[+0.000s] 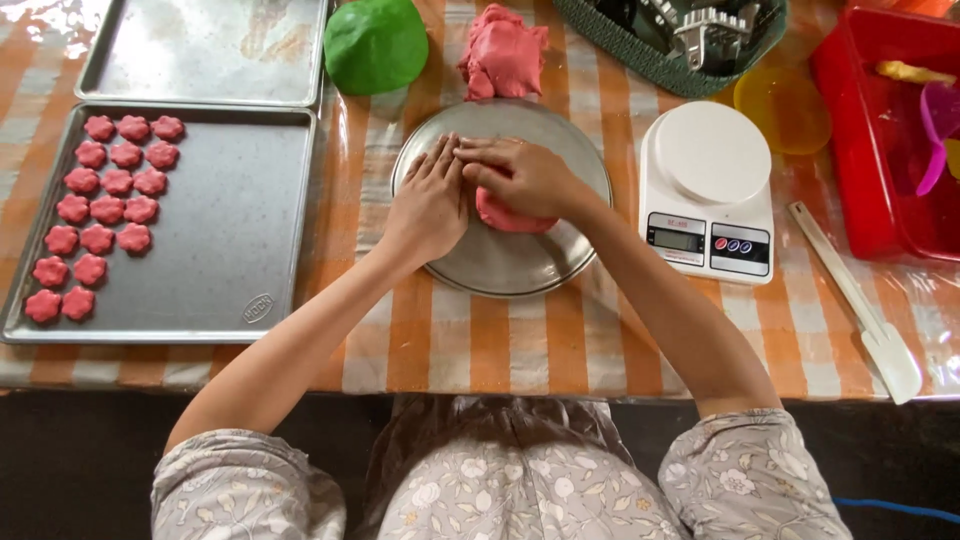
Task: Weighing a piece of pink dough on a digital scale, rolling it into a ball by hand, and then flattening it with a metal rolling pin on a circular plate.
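Left hand (432, 205): flat, fingers extended, on round metal plate (560, 262). Right hand (520, 175): curled over pink dough (505, 217). Kitchen scale (707, 190) at three o'clock.

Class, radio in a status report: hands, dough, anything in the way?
Both hands on pink dough: left hand flat, right hand pressing. Dough on round metal plate. Nothing in the way.
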